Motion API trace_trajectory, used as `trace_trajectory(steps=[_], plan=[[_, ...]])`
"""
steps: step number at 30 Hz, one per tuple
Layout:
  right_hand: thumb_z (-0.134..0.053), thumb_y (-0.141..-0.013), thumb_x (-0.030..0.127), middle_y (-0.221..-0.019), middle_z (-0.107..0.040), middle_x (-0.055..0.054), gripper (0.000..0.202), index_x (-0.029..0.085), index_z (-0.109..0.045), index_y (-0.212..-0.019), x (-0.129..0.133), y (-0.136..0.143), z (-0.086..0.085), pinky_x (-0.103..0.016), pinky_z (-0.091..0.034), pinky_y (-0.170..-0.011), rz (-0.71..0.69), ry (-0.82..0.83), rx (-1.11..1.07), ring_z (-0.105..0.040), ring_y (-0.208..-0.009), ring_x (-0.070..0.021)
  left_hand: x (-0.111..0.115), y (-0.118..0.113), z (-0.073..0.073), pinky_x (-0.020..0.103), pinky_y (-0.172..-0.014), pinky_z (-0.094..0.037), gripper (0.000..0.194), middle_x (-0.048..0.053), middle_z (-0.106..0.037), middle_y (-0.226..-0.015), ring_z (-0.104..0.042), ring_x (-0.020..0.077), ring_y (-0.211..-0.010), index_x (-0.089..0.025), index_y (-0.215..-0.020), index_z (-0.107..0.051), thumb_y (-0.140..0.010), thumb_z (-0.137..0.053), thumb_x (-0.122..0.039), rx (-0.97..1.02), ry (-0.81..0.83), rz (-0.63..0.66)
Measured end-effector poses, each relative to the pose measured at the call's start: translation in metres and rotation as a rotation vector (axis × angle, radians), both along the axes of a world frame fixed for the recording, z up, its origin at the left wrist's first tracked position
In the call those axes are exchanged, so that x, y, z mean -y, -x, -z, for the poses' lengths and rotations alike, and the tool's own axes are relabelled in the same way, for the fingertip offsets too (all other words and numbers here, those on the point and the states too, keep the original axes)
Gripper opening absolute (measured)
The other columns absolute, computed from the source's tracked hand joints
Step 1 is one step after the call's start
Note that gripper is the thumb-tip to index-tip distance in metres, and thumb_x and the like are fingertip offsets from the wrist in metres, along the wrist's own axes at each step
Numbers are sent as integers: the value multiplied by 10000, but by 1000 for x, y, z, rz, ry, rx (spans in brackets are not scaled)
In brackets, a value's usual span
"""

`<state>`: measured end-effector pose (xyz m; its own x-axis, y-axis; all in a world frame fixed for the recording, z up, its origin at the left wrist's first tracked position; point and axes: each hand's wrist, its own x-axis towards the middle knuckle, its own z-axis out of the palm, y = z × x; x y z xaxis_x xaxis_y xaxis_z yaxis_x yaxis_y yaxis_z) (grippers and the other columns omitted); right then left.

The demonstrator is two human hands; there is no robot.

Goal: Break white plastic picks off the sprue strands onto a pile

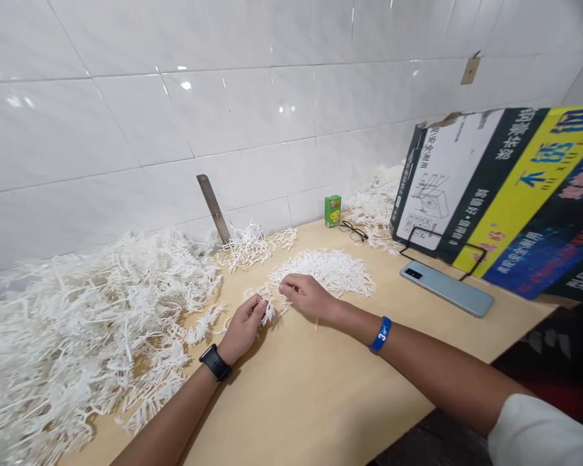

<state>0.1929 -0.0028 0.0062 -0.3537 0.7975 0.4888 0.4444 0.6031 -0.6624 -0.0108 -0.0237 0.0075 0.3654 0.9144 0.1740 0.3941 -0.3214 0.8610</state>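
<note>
Two bare hands over a brown tabletop, a branching white sprig in the left one.

From where I stand, the left hand [244, 323] has its thumb and fingers pinched together on the thin, forked sprig [269, 314], just above the smooth, paper-like tabletop [282, 388]. The right hand [308, 296] is curled just beside it, at the near edge of a low, rounded pile of short white pieces [330, 268]; I can't tell whether its fingertips are closed on anything. Off to the left sprawls a big, tangled heap of stringy white strands [92, 317], feathery at the edges. A flat metal strip [214, 208] leans against glossy, pale tiles [243, 110]. Farther right are a small green box [333, 211], thin-framed glasses [354, 230], a flat bluish-gray phone [447, 288] and a boldly printed carton [490, 194].
</note>
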Motion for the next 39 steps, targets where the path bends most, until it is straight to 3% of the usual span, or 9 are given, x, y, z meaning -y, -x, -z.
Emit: trace_trajectory(steps=[3, 9, 14, 18, 26, 29, 32, 35, 39], plan=[[-493, -895, 499, -746, -534, 5, 401, 117, -587, -819, 14, 10, 1, -203, -319, -636, -98, 168, 38, -442, -693, -49, 3, -3, 0, 226, -702, -324, 533, 6, -429, -738, -389, 77, -711, -122, -791, -433, -886, -373, -643, -41, -51, 7], [-491, -904, 439, -767, -536, 13, 341, 113, -592, -895, 11, 11, 10, -161, -340, -646, -280, 239, 22, -440, -715, -32, 1, -1, 2, 232, -705, -311, 594, 12, -408, -742, -367, 89, -718, -127, -772, -408, -850, -337, -712, -152, -4, 49], [-497, -901, 431, -792, -519, -29, 375, 61, -555, -901, 6, 6, 6, -172, -386, -681, -532, 481, -47, -467, -732, -47, -2, 6, -2, 217, -732, -322, 607, 32, -463, -811, -402, 94, -769, -114, -809, -477, -855, -346, -705, -196, 31, 227], [-510, -886, 502, -761, -501, -35, 440, 62, -542, -887, 6, 4, 5, -191, -369, -635, -558, 559, 0, -451, -676, -53, -1, 8, -9, 209, -776, -329, 576, 44, -485, -849, -433, 97, -815, -107, -827, -526, -871, -380, -662, -248, 36, 342], [-571, -852, 510, -719, -462, -43, 448, 70, -499, -806, 6, -1, 4, -224, -332, -628, -683, 658, -256, -427, -648, -70, -4, 13, -4, 218, -716, -317, 464, 39, -408, -799, -379, 74, -742, -111, -787, -424, -890, -456, -563, 75, 197, 413], [-573, -839, 451, -758, -468, -55, 402, 77, -456, -748, 7, -5, -9, -235, -361, -683, -607, 568, -537, -453, -702, -80, -6, 14, 0, 219, -716, -303, 431, 52, -417, -868, -380, 70, -763, -111, -801, -433, -900, -466, -530, 202, 234, 394], [-463, -936, 413, -853, -529, -73, 355, 79, -530, -836, 4, -12, -16, -256, -384, -788, -287, 163, -271, -483, -808, -97, -6, 11, 1, 227, -819, -323, 439, 58, -444, -931, -409, 81, -860, -112, -807, -437, -921, -431, -536, 209, 166, 291], [-391, -940, 205, -1065, -573, -73, 247, 113, -599, -1036, -3, -15, -11, -263, -373, -934, 20, -171, -73, -499, -1015, -113, -5, 7, 0, 225, -794, -316, 466, 35, -420, -847, -385, 72, -802, -121, -835, -455, -903, -444, -582, 157, 135, 171], [-395, -959, 302, -926, -576, -61, 307, 92, -607, -887, -1, -7, -2, -236, -379, -844, 87, -131, -62, -501, -902, -94, 0, 4, -3, 225, -749, -320, 494, 24, -430, -795, -391, 70, -757, -118, -829, -463, -902, -422, -605, 50, 64, 121]])
